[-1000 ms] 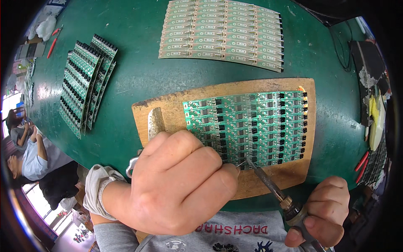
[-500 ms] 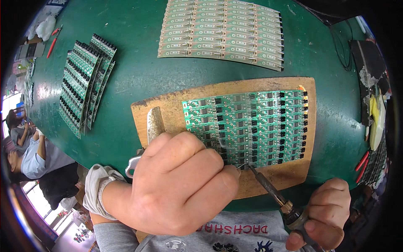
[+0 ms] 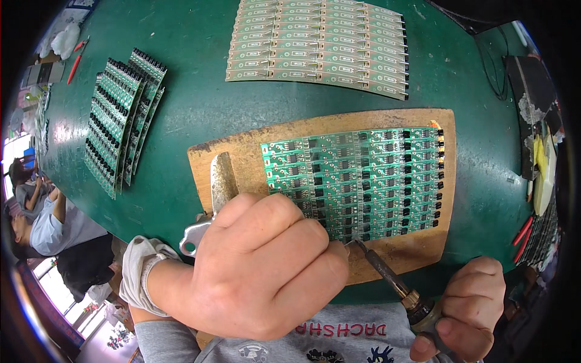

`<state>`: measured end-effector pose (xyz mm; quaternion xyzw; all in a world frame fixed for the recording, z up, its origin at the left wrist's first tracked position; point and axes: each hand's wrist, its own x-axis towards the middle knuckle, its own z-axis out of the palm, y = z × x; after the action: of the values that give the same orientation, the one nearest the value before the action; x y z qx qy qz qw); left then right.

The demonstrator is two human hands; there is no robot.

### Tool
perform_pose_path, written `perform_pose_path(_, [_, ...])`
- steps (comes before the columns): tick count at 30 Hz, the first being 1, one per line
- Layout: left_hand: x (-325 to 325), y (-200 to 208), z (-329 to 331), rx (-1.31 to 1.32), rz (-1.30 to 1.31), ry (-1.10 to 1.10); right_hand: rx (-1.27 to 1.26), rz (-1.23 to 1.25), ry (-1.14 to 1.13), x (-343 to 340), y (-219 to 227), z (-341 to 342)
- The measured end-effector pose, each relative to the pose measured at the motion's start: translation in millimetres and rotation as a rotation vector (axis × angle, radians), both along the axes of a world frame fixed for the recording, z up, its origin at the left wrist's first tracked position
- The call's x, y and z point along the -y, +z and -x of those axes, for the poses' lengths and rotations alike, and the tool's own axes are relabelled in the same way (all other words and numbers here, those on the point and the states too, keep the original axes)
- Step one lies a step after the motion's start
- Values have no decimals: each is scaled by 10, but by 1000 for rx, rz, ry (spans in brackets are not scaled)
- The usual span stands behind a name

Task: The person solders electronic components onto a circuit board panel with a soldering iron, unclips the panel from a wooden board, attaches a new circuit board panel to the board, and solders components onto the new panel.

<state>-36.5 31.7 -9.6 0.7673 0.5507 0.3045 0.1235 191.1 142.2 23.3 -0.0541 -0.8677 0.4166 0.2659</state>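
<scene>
My right hand [image 3: 469, 308] is wrapped round the handle of a soldering iron [image 3: 387, 272]. The iron's tip meets the lower edge of a green circuit board panel [image 3: 339, 175], set with rows of black chips and small black parts. My left hand [image 3: 266, 272] is closed in a pinch over the panel's lower left. A thin silvery solder wire [image 3: 349, 243] pokes from its fingertips close to the iron tip; the rest is hidden. Under the panel lies a wooden board [image 3: 417, 254]. Beside my left hand, a metal piece with a blade-like end [image 3: 223, 181] lies on the wood, partly covered.
On the green table [image 3: 187, 91], a pale panel with rows of parts [image 3: 315, 42] lies at the back. Several green panels [image 3: 115, 127] stand leaning at the left. Red-handled pliers [image 3: 77, 63] lie far left; red-handled tools [image 3: 521, 233] lie right. Other people sit beyond the left edge.
The wooden board and panel have shifted very slightly. The iron tip and my left fingertips have moved a little, staying close together at the panel's lower edge.
</scene>
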Motion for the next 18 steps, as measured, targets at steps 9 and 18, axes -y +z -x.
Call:
perform_pose_path(9, [-2,-5,-9,-2,-1,-33,27,-4,15,57,37,-65])
perform_pose_path(18, [30,40,36,-5,55,-28,61,-151,-144,74,-119,-116])
